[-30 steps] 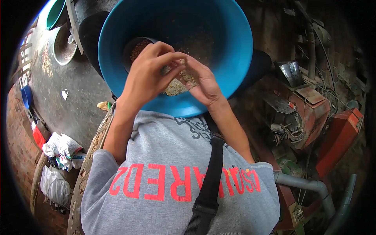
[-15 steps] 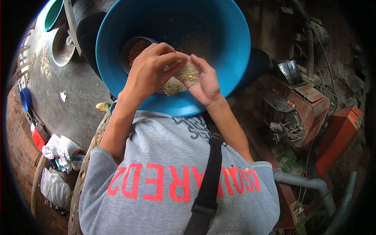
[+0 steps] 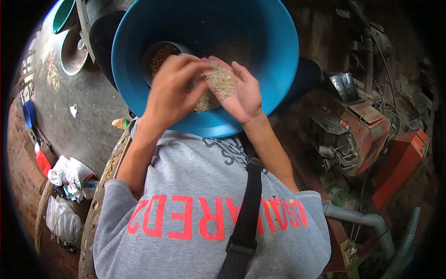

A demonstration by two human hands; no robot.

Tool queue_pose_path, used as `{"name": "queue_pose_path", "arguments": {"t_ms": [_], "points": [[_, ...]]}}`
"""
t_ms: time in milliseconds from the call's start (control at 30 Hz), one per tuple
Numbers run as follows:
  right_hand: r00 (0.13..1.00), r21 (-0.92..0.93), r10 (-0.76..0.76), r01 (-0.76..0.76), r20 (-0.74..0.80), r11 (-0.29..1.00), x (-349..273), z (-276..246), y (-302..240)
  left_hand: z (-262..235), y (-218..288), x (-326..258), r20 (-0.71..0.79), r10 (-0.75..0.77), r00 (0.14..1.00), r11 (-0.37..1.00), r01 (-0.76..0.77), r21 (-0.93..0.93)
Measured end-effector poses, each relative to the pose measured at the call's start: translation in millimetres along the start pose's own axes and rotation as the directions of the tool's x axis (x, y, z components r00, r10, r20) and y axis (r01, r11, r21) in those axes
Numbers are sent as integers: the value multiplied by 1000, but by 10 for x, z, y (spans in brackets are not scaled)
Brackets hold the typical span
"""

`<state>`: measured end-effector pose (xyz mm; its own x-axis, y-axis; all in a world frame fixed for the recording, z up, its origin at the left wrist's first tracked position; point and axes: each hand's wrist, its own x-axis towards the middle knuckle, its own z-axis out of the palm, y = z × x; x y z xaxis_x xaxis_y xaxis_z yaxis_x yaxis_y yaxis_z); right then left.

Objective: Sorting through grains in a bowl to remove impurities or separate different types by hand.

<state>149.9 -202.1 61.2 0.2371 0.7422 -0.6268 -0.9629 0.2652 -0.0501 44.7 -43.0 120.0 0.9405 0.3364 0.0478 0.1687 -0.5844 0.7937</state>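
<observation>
A big blue plastic basin [image 3: 283,60] sits in front of me with pale husked grain [image 3: 204,100] on its bottom and a small dark bowl [image 3: 160,58] of brownish grain inside it at the left. My right hand [image 3: 241,90] is cupped palm up over the basin with a heap of grain [image 3: 222,80] lying on it. My left hand [image 3: 174,90] hovers beside it, palm down, its fingertips touching the heap.
A rusty orange machine [image 3: 367,130] with grey pipes [image 3: 367,218] stands to my right. On the concrete floor at the left lie white sacks [image 3: 67,174], a metal pan [image 3: 74,53], a green bucket [image 3: 62,14] and a small blue scoop [image 3: 29,114].
My hands have opened apart: the right palm now lies flatter with the grain exposed, and the left fingers have lifted off to the heap's edge. The basin sits slightly higher in view.
</observation>
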Motion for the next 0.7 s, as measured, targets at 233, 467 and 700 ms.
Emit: {"name": "queue_pose_path", "arguments": {"t_ms": [233,467,700], "points": [[998,12,12,-13,56,1000,-7,50,2,184,-38,-19,136,37,990,995,-49,87],[999,-55,0,3,53,999,-36,124,-10,141,-51,39,167,16,986,997,-27,65],[997,-85,22,-16,73,996,-46,92,-17,138,-41,68,53,-12,999,997,16,-76]]}}
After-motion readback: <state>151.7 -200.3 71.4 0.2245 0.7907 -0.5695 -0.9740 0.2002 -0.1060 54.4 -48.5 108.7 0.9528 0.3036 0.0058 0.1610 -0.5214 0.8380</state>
